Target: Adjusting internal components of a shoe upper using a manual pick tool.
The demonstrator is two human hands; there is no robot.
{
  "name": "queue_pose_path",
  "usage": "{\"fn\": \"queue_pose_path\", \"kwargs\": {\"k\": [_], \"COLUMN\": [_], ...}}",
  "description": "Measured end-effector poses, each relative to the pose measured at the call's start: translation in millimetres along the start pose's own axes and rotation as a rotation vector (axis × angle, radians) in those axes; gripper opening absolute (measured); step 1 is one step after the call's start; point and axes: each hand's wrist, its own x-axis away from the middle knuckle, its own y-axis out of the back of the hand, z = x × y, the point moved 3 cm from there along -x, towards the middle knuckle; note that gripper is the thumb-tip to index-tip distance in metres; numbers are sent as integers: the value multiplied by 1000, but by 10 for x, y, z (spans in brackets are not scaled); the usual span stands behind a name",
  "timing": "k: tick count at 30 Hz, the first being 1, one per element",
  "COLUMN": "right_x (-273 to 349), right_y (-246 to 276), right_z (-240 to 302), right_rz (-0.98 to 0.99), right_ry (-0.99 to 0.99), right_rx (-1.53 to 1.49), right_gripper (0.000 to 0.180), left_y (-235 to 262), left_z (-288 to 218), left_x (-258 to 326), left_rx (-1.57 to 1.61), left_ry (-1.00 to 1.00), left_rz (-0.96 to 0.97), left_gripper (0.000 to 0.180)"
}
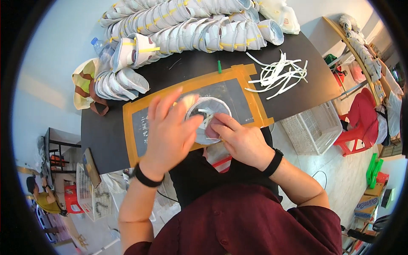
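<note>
A round, pale fabric piece with a white rim stands in front of me at the table's near edge. My right hand is closed on its near right rim, thumb and fingers pressed together. Inside the ring show a pinkish-brown patch and some pale strip ends. My left hand is raised at the left of the piece, fingers spread and slightly blurred, partly covering its left side. It appears to hold nothing. Under the piece lies a dark panel bordered with yellow tape.
Nested rows of similar grey-white fabric pieces fill the table's far side. Loose white strips lie at the right, a green stick at the far middle. A white plastic crate stands on the floor at right, near a seated person.
</note>
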Motion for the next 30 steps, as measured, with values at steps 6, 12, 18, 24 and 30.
{"fn": "queue_pose_path", "kwargs": {"k": [6, 12, 18, 24, 30], "right_x": [38, 36, 21, -124, -156], "right_y": [-9, 7, -68, -2, -17], "right_z": [-23, -32, -91, -74, -81], "right_rz": [-47, 9, 10, 186, 239], "right_ry": [13, -17, -37, -47, -72], "right_rx": [-8, -42, -28, -43, -58], "right_gripper": [34, 38, 29, 22, 25], "left_y": [-527, -678, -735, -779, -788], "left_z": [274, 368, 412, 478, 539], "left_x": [-277, -407, -483, -487, -503], "left_rx": [10, 79, 141, 316, 430], "left_ry": [-164, -185, -189, -199, -158], "left_rz": [240, 408, 534, 523, 562], "left_gripper": [22, 20, 13, 7, 7]}}
